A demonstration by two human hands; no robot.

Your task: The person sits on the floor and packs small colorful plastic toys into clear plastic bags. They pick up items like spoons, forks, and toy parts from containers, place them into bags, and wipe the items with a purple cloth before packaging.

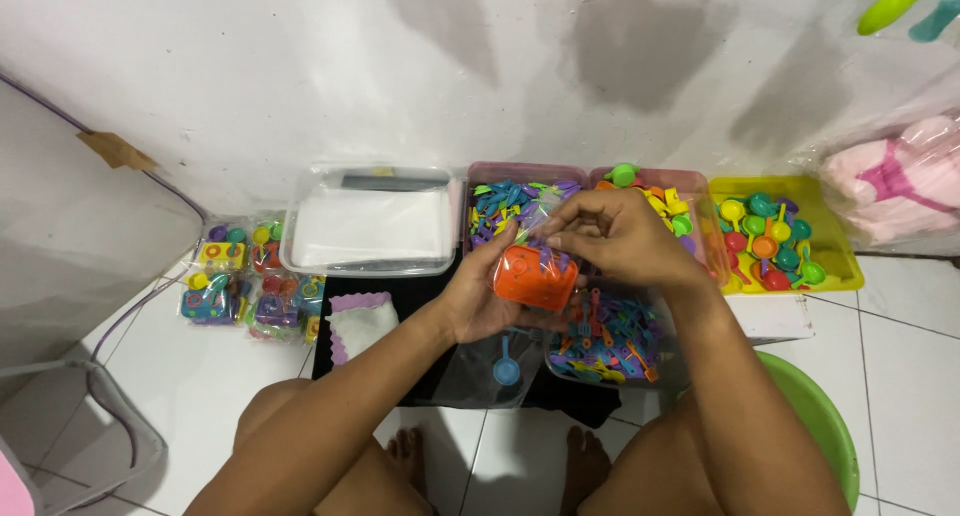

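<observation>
Knees and two bare feet sit lowest in my view on the white tiled floor, and above them both my hands meet over a black mat. My left hand is curled around an orange toy box, gripping it from below, while my right hand is closed in a pinch at its top edge; what the fingertips hold is too small for me to tell. To do this well, I judge, I should keep the box level and steady in the left hand and let only the right fingertips work. Under the box lies one clear bag with a single blue scoop in it. Counting around me: four open bins, one clear and nearly bare, two pinkish with mixed small pieces, one yellow with round scoops; one tray of utensils; several filled packets at left; one folded white cloth.
</observation>
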